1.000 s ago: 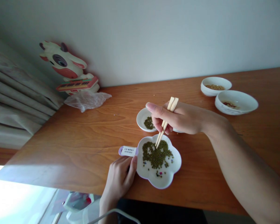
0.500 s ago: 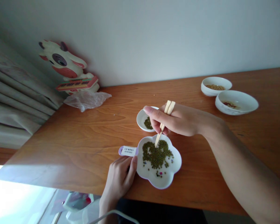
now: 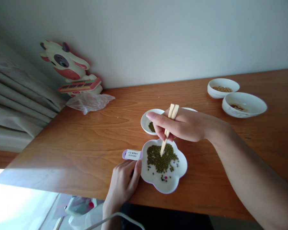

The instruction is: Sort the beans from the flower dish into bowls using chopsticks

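Right hand pinches a pair of wooden chopsticks, grip pressed together around the shafts, index finger stretched out toward the left. Chopstick tips point down into the heap of green beans; whether a bean sits between the tips cannot be made out. The beans lie in a white flower-shaped dish near the front edge of the desk.

Left hand rests at the dish's left rim, fingers loosely curled, fingertips touching the rim; it grips nothing. Just beyond the fingertips, a small purple-edged label lies flat on the desk.

Behind the flower dish, partly under the right hand, a small round white dish holds a few green beans.

Far right: 2 white bowls side by side, the rear one with tan grains, the front one with something reddish.

Far left corner: cow figure against the wall, crumpled clear plastic bag in front of it.
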`<move>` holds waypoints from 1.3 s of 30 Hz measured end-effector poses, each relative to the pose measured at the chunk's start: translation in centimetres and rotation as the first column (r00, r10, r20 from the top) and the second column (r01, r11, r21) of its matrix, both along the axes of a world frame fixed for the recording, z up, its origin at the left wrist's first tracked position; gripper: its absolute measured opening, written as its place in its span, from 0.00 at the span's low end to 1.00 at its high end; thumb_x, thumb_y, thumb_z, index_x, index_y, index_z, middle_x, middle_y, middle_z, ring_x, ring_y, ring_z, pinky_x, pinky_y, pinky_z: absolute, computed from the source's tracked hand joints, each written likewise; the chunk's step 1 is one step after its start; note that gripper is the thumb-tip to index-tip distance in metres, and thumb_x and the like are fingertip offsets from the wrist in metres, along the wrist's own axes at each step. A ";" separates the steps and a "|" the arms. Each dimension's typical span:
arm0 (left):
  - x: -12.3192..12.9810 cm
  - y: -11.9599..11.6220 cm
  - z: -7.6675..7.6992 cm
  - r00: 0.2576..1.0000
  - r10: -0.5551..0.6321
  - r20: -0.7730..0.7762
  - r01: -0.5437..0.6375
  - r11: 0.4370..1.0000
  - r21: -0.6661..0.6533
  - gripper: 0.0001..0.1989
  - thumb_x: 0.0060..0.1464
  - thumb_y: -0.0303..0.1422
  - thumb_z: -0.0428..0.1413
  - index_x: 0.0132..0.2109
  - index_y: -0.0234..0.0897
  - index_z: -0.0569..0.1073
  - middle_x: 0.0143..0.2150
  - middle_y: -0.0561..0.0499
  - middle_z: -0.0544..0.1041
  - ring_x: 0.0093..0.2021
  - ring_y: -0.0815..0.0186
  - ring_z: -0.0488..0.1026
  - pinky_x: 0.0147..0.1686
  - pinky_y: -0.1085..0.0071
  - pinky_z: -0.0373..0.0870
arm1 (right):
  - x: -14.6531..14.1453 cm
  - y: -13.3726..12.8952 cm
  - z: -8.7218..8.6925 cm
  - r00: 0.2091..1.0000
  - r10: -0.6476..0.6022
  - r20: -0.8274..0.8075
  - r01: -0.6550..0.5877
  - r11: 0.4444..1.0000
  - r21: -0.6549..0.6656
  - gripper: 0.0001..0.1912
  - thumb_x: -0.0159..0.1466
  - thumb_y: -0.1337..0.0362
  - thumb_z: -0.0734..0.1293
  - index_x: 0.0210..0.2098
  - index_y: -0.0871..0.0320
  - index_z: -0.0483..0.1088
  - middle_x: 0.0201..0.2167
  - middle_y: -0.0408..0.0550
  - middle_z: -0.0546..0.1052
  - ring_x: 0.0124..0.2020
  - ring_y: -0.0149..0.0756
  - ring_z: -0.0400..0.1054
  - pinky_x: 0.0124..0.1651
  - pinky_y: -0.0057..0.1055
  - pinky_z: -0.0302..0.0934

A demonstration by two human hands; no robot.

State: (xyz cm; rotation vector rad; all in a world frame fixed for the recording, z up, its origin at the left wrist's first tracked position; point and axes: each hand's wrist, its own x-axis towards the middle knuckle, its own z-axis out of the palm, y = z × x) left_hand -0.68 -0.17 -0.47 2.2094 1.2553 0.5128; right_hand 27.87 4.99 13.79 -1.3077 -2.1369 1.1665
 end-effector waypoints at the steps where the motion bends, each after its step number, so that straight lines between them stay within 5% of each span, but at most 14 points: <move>1: 0.0 0.0 0.0 1.000 0.002 0.000 -0.002 1.000 -0.004 0.18 0.71 0.34 0.46 0.30 0.38 0.64 0.28 0.50 0.74 0.30 0.68 0.68 0.34 0.71 0.60 | 0.0 0.0 0.0 1.000 0.002 0.005 -0.002 1.000 -0.010 0.41 0.70 0.34 0.48 0.26 0.57 0.75 0.22 0.44 0.77 0.23 0.29 0.67 0.30 0.31 0.55; 30: 0.0 0.1 0.0 1.000 0.000 -0.003 0.000 1.000 -0.022 0.20 0.72 0.37 0.45 0.30 0.37 0.65 0.29 0.52 0.74 0.29 0.69 0.67 0.34 0.71 0.59 | -1.0 -0.3 0.5 0.996 0.024 0.090 -0.026 0.999 0.024 0.43 0.70 0.34 0.47 0.24 0.58 0.75 0.21 0.45 0.76 0.22 0.30 0.66 0.30 0.33 0.54; 39: 0.0 0.1 -0.2 1.000 0.010 -0.009 -0.010 1.000 -0.021 0.19 0.72 0.37 0.46 0.31 0.38 0.65 0.29 0.52 0.74 0.30 0.69 0.68 0.35 0.71 0.59 | -1.2 -0.6 0.7 0.990 0.040 0.135 -0.056 0.992 0.116 0.39 0.74 0.42 0.49 0.22 0.58 0.75 0.15 0.42 0.70 0.18 0.28 0.60 0.31 0.34 0.51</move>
